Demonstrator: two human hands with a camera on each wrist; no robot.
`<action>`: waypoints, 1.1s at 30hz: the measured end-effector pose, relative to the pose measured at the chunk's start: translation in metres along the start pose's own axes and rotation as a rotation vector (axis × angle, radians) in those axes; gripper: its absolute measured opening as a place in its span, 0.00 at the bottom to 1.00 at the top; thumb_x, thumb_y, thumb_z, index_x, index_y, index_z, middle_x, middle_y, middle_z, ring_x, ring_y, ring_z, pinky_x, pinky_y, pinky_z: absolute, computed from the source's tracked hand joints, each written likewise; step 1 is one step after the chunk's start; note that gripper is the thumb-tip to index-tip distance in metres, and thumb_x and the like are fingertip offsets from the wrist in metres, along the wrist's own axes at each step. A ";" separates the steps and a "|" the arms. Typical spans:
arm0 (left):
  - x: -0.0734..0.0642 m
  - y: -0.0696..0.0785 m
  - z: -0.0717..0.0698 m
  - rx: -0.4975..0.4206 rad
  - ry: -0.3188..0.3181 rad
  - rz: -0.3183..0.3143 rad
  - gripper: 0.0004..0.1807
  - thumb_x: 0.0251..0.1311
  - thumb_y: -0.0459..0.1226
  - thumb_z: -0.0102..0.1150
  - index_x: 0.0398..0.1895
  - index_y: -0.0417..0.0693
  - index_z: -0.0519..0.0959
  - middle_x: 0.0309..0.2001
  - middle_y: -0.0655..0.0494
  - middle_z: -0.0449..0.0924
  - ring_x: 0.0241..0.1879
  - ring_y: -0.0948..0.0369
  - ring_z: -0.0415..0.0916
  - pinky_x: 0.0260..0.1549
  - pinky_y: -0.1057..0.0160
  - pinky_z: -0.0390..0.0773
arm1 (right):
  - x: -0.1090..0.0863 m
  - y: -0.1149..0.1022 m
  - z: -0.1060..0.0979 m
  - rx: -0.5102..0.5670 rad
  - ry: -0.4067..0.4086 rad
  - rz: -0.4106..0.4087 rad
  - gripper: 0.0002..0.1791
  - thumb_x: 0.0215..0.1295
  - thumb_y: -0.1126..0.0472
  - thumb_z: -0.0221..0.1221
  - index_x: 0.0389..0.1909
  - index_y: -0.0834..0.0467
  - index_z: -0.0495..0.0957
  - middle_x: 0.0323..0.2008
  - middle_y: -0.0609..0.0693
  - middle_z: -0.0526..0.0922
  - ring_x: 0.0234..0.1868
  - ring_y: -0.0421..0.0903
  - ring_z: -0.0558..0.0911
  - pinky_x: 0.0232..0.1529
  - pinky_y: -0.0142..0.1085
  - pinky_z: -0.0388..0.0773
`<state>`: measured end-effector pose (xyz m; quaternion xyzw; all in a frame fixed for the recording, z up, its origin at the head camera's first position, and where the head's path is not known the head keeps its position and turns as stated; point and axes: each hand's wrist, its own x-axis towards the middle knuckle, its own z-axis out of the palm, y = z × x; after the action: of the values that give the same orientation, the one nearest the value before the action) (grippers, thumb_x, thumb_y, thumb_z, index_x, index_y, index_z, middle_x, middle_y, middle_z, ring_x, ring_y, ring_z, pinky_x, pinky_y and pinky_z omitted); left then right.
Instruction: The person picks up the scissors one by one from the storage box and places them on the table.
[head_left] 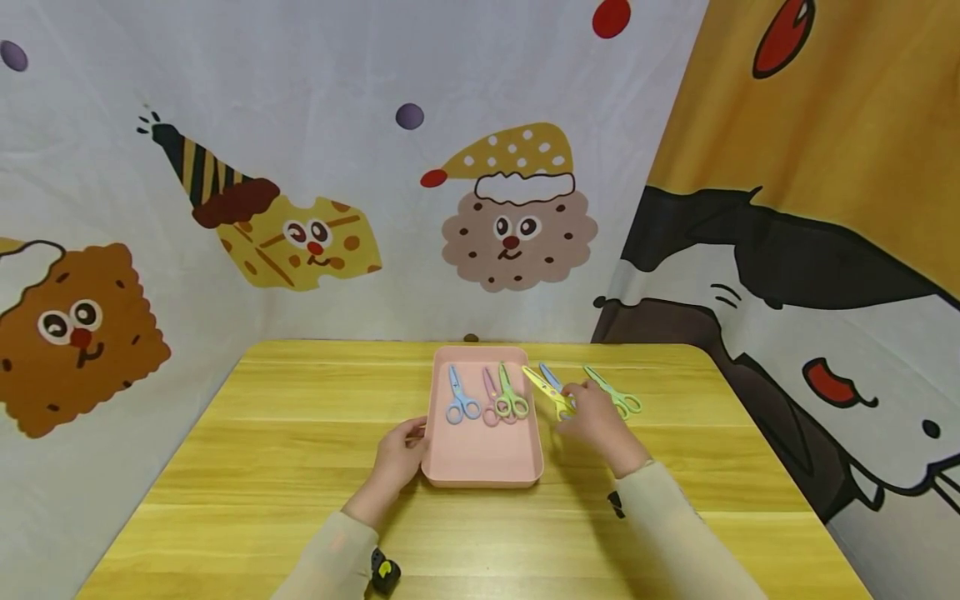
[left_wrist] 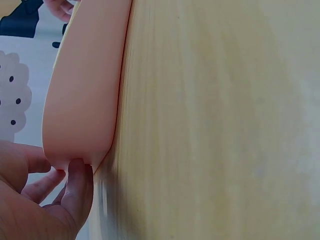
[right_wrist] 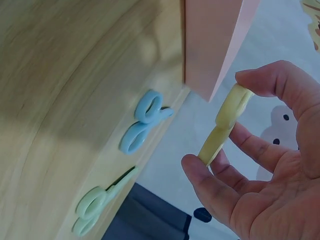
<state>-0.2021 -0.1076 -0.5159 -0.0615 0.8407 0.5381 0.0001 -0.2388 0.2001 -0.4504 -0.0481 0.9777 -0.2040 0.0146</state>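
My right hand [head_left: 597, 422] pinches a pair of yellow scissors [head_left: 547, 390] by the handle loops, above the table just right of the pink tray [head_left: 480, 467]. The right wrist view shows thumb and fingers on the yellow handles [right_wrist: 229, 112], its blades hidden. My left hand [head_left: 401, 454] holds the tray's left side; the left wrist view has its fingers [left_wrist: 76, 185] against the tray wall [left_wrist: 85, 100]. Inside the tray lie blue scissors [head_left: 455, 392], pink-purple scissors [head_left: 490, 390] and green scissors [head_left: 506, 387], the green partly over the pink-purple.
On the table [head_left: 300, 433], to the tray's right, lie another pair of blue scissors [right_wrist: 141, 130], partly hidden in the head view, and light green scissors [head_left: 613, 390]. A cartoon-printed cloth [head_left: 337, 100] hangs behind the table.
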 end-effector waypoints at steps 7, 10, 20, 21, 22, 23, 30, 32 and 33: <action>-0.001 0.000 0.000 0.015 0.000 0.000 0.19 0.61 0.29 0.55 0.56 0.37 0.75 0.45 0.42 0.79 0.43 0.53 0.78 0.42 0.59 0.81 | 0.001 0.008 -0.002 -0.013 0.005 0.027 0.31 0.43 0.57 0.69 0.53 0.61 0.75 0.48 0.64 0.71 0.43 0.62 0.73 0.38 0.50 0.76; 0.000 0.000 -0.001 0.018 -0.003 -0.003 0.19 0.61 0.30 0.55 0.56 0.37 0.75 0.46 0.42 0.79 0.43 0.53 0.78 0.43 0.58 0.81 | 0.001 0.012 -0.003 -0.023 0.004 0.029 0.32 0.45 0.57 0.70 0.53 0.62 0.75 0.48 0.65 0.72 0.43 0.62 0.73 0.40 0.51 0.76; -0.001 0.001 0.000 0.018 -0.003 0.002 0.19 0.61 0.29 0.55 0.56 0.37 0.75 0.45 0.42 0.79 0.43 0.53 0.78 0.42 0.59 0.81 | -0.001 0.024 -0.006 -0.021 -0.012 0.050 0.31 0.46 0.58 0.70 0.53 0.64 0.74 0.51 0.69 0.70 0.47 0.65 0.72 0.45 0.55 0.75; -0.001 0.001 0.000 0.019 -0.003 0.004 0.19 0.61 0.29 0.55 0.56 0.37 0.75 0.45 0.42 0.79 0.43 0.53 0.78 0.42 0.59 0.81 | -0.001 0.026 -0.006 -0.020 -0.016 0.051 0.31 0.46 0.58 0.69 0.54 0.64 0.74 0.51 0.70 0.69 0.47 0.66 0.72 0.45 0.56 0.74; -0.001 0.001 0.000 0.017 -0.003 0.005 0.19 0.61 0.29 0.55 0.56 0.37 0.75 0.45 0.42 0.79 0.43 0.53 0.78 0.42 0.59 0.81 | -0.001 0.027 -0.007 -0.019 -0.017 0.055 0.31 0.47 0.58 0.69 0.54 0.64 0.74 0.52 0.70 0.69 0.48 0.66 0.72 0.46 0.56 0.74; -0.001 0.001 0.000 0.016 -0.003 0.004 0.19 0.61 0.29 0.55 0.56 0.37 0.75 0.45 0.42 0.79 0.43 0.53 0.78 0.42 0.59 0.81 | -0.002 0.028 -0.008 -0.018 -0.020 0.055 0.31 0.47 0.58 0.69 0.54 0.64 0.73 0.52 0.71 0.69 0.48 0.67 0.72 0.45 0.56 0.74; -0.001 0.001 0.000 0.009 -0.002 0.001 0.19 0.61 0.29 0.55 0.56 0.37 0.75 0.45 0.42 0.79 0.43 0.53 0.78 0.42 0.59 0.81 | -0.004 0.039 -0.011 -0.015 -0.025 0.093 0.31 0.50 0.57 0.67 0.56 0.63 0.73 0.53 0.69 0.68 0.49 0.67 0.70 0.44 0.56 0.74; -0.001 0.001 0.000 0.010 -0.003 -0.001 0.19 0.61 0.29 0.55 0.56 0.37 0.75 0.45 0.42 0.79 0.43 0.53 0.78 0.42 0.59 0.81 | -0.004 0.043 -0.012 -0.013 -0.029 0.105 0.32 0.50 0.57 0.67 0.57 0.63 0.72 0.54 0.69 0.67 0.50 0.68 0.69 0.45 0.56 0.73; -0.001 0.002 0.000 0.010 -0.004 -0.001 0.19 0.61 0.29 0.56 0.56 0.37 0.75 0.45 0.42 0.79 0.43 0.53 0.78 0.42 0.59 0.81 | -0.004 0.045 -0.012 -0.013 -0.029 0.106 0.32 0.50 0.58 0.67 0.57 0.63 0.72 0.54 0.70 0.67 0.50 0.68 0.69 0.45 0.57 0.73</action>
<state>-0.2014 -0.1070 -0.5142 -0.0608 0.8434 0.5338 0.0021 -0.2391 0.2460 -0.4570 0.0009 0.9799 -0.1956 0.0390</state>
